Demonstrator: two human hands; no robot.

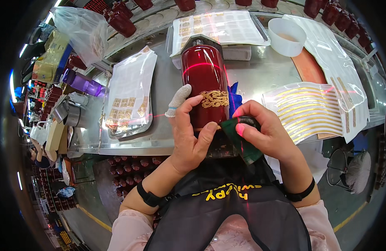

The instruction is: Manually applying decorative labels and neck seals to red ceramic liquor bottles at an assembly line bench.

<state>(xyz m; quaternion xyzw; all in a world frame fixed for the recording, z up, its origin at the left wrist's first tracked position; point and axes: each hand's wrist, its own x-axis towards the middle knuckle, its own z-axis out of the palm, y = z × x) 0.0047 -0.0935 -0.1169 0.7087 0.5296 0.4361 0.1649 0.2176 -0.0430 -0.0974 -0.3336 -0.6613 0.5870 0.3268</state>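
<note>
A dark red glossy bottle (203, 69) lies in front of me, its neck pointing away against a dark angular bracket (214, 43). Around its lower part sits a gold ornamental decal (215, 99). My left hand (185, 136) grips the bottle's near end from the left, thumb at the base and one finger at the decal's edge. A pale knitted cover (178, 99) is on one of its fingers. Between thumb and forefinger, my right hand (266, 131) pinches a dark green flexible piece (243, 144) beside the bottle's base. A blue cloth (234, 100) shows behind the bottle.
Left on the metal table (159, 142) is a tray with a gold decal sheet (125, 111). Another decal sheet (226, 27) lies behind the bottle. To the right are a white round tub (287, 37) and a sheet of curved gold strips (308, 111). Red bottles (120, 23) line the back.
</note>
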